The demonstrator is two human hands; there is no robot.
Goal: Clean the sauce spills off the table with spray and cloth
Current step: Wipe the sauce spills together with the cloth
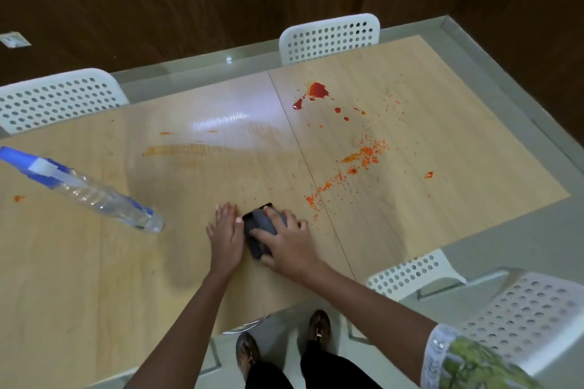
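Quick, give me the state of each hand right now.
Left hand: open, flat on the table beside the cloth.
Right hand: closed on the dark cloth, holding it against the table.

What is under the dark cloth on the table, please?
The dark cloth lies on the wooden table, with the right hand gripping it from above. Bare wood shows around it. Whether sauce lies beneath cannot be seen, because cloth and hand cover that spot.
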